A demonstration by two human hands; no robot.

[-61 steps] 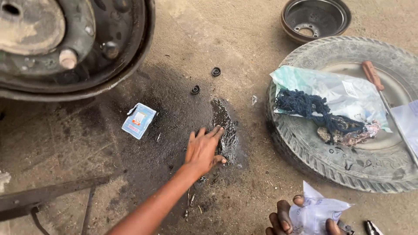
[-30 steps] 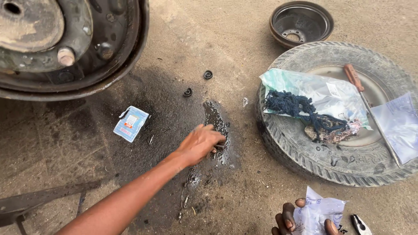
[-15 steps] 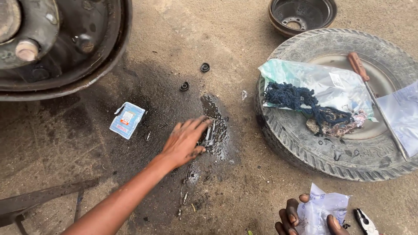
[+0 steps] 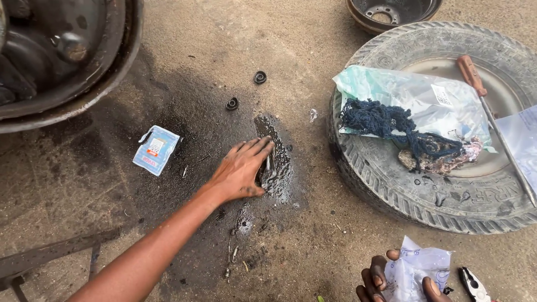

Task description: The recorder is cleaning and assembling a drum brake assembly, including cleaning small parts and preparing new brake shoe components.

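Note:
My left hand (image 4: pixel 240 170) reaches out across the oil-stained ground, palm down and fingers close together. Its fingertips rest on a small grey shiny scrap (image 4: pixel 268 170) in a wet black grease patch (image 4: pixel 281 159). Whether the fingers grip the scrap I cannot tell. My right hand (image 4: pixel 376 278) sits at the bottom edge, shut on a crumpled white and blue plastic packet (image 4: pixel 419 268). A small blue sachet (image 4: pixel 155 149) lies flat to the left of my left hand.
A tyre (image 4: pixel 391 184) lies flat at right, carrying a clear plastic bag (image 4: pixel 414 95), dark blue threads (image 4: pixel 380 120) and a red-handled screwdriver (image 4: pixel 471 72). Two small black rings (image 4: pixel 260 77) (image 4: pixel 232 103) lie nearby. A big wheel rim (image 4: pixel 84 89), metal drum (image 4: pixel 391 14), pliers (image 4: pixel 474 284).
My left hand had its fingers spread on the grease patch; now they are drawn together over the grey scrap. My right hand keeps hold of the packet.

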